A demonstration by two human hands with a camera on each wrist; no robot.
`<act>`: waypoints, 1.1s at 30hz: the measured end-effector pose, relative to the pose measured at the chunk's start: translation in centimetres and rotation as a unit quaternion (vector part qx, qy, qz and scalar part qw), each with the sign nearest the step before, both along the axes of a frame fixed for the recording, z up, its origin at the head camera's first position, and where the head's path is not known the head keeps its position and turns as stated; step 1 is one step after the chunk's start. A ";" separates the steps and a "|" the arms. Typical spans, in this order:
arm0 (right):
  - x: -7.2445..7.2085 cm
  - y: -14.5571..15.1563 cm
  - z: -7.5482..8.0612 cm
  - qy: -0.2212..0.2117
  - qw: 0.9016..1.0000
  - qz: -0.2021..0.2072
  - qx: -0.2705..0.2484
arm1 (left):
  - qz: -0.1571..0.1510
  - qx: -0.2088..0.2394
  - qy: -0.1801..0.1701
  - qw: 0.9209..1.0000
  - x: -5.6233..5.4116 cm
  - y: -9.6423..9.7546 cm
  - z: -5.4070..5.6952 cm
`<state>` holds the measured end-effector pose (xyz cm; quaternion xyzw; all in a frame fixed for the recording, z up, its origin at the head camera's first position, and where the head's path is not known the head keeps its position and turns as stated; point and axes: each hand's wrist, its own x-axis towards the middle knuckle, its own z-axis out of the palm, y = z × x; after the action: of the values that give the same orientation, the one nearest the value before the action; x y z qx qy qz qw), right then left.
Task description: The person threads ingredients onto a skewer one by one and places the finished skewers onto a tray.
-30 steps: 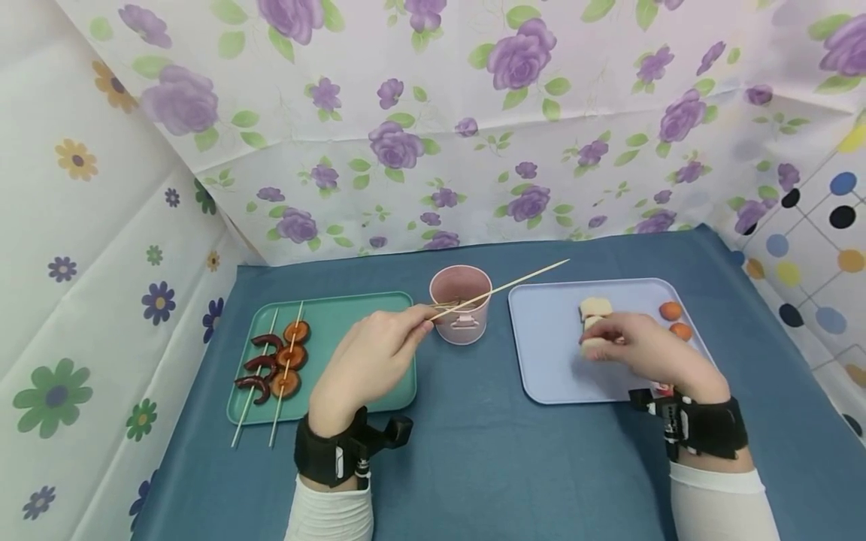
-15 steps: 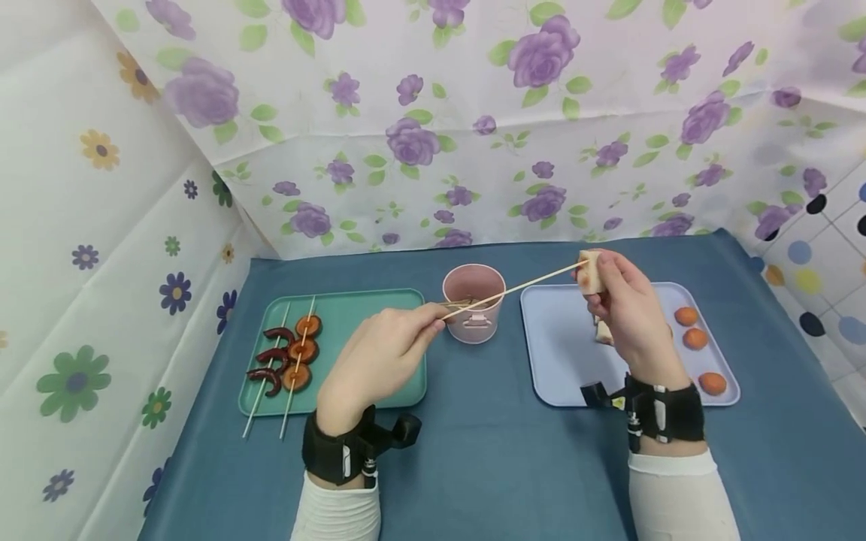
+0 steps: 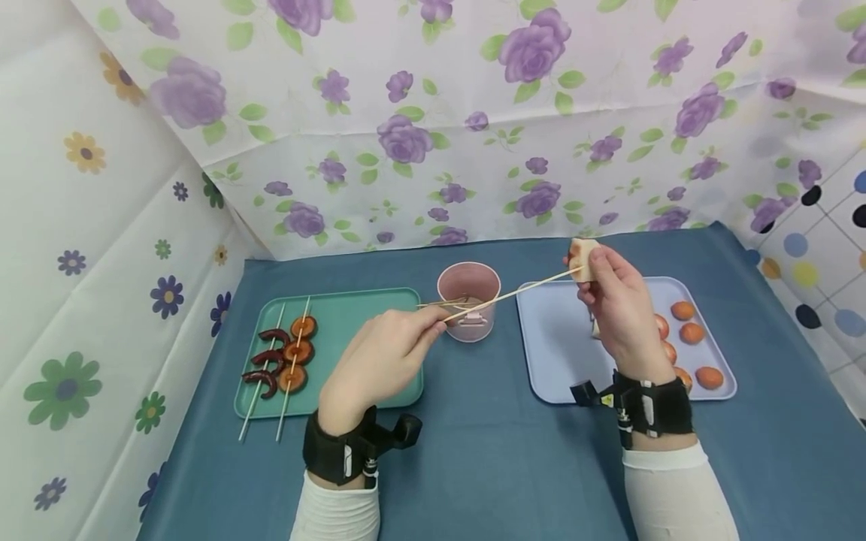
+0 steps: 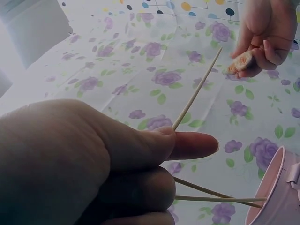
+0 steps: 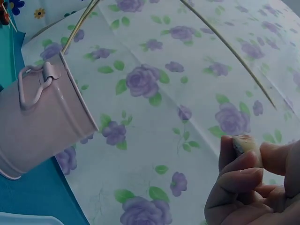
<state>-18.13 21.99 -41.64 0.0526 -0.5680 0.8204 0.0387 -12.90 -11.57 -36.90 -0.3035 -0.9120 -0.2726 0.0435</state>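
My left hand (image 3: pixel 379 357) pinches a thin bamboo skewer (image 3: pixel 514 293) between thumb and forefinger, its pointed end slanting up to the right. My right hand (image 3: pixel 621 308) holds a small pale block with a browned face (image 3: pixel 583 260), like a piece of bread, between thumb and fingers above the blue tray (image 3: pixel 561 368). In the head view the skewer's tip overlaps the block (image 4: pixel 243 62), but both wrist views show a gap between them. Just past my left hand stands a pink bucket (image 3: pixel 469 330) with several thin sticks (image 5: pixel 77 30) leaning out of it.
On the left, a green tray (image 3: pixel 358 299) carries a skewer of dark red curved pieces (image 3: pixel 273 359) and a skewer of round brown slices (image 3: pixel 298 351). Several orange round pieces (image 3: pixel 691 333) lie on the blue tray's right side. A floral sheet (image 3: pixel 406 180) hangs behind.
My right hand has picked the pale block up from the blue tray and raised it to the skewer's tip. The left hand keeps its hold nearly in place.
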 end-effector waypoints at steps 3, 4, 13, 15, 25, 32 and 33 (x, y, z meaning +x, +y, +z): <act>0.1 -0.2 0.2 0.010 1.000 -0.008 0.000 | 0.001 0.000 -0.002 1.000 0.0 0.0 -0.1; 0.1 -0.2 0.2 0.013 1.000 -0.010 -0.002 | 0.002 -0.002 -0.001 1.000 0.0 0.0 0.0; 0.3 -0.1 0.5 0.025 1.000 -0.007 -0.008 | 0.003 -0.010 0.000 1.000 0.0 0.3 -0.1; 0.4 -0.1 0.5 0.023 1.000 -0.006 -0.011 | 0.006 -0.011 -0.003 1.000 0.0 0.3 -0.2; 0.5 -0.1 0.6 0.027 0.999 -0.019 0.006 | 0.009 -0.016 -0.003 1.000 0.0 0.3 -0.3; 0.7 -0.1 0.7 0.032 0.998 -0.040 0.020 | 0.010 -0.017 -0.004 1.000 0.1 0.5 -0.3; 0.7 0.0 0.7 0.033 0.998 -0.042 0.021 | 0.010 -0.018 -0.003 1.000 0.1 0.6 -0.3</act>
<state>-17.47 21.96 -40.96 0.0561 -0.5851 0.8040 0.0905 -12.76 -11.02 -37.20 -0.2944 -0.9197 -0.2569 0.0376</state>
